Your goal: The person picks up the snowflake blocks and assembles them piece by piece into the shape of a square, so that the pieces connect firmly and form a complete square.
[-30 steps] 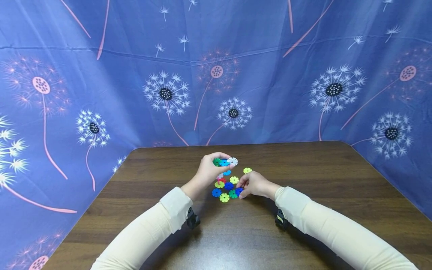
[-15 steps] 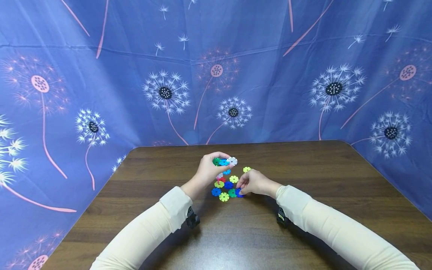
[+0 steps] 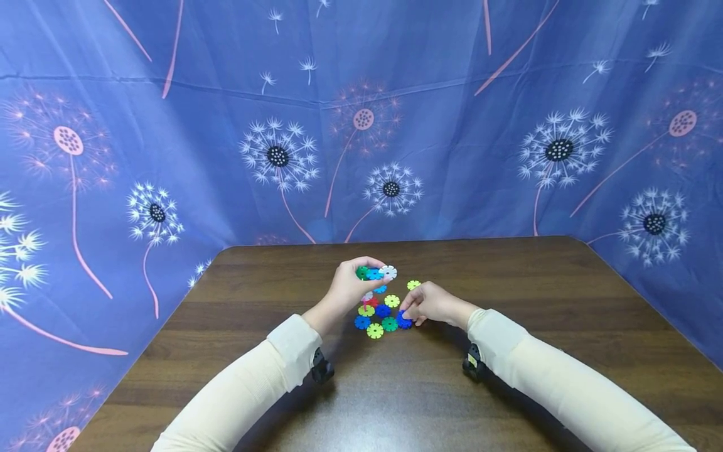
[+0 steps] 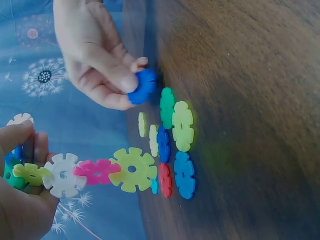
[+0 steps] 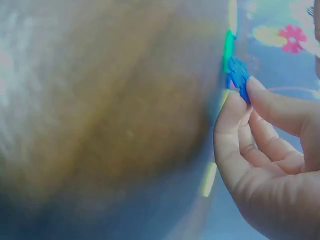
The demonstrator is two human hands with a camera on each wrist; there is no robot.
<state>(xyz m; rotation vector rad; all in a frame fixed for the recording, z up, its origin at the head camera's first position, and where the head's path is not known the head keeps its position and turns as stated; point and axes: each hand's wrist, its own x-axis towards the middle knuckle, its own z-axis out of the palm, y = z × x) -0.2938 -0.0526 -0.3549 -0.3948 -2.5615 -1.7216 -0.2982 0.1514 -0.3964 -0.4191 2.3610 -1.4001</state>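
My left hand [image 3: 347, 287] holds up a chain of slotted plastic snowflake discs. A white disc [image 3: 388, 272], a light blue disc [image 3: 374, 274] and a green disc [image 3: 363, 273] are by its fingers. Below them hang a yellow-green, a white [image 4: 64, 175], a pink [image 4: 97, 171] and a yellow disc [image 4: 133, 170], linked edge to edge. My right hand [image 3: 436, 304] pinches a dark blue snowflake disc [image 4: 143, 87] between thumb and finger, tilted and raised off the table; the right wrist view shows this blue disc [image 5: 239, 77] at the fingertips. The two hands are apart.
Loose discs lie flat on the wooden table [image 3: 480, 389] between the hands: green [image 3: 390, 324], yellow [image 3: 375, 331], blue [image 3: 363, 322], dark blue [image 3: 383, 311], red [image 3: 371, 302], and others behind. A patterned blue cloth [image 3: 452, 125] hangs past the table's far edge.
My right hand has picked the dark blue disc up from beside the green one and shifted slightly right. The left hand and its chain have stayed nearly still.
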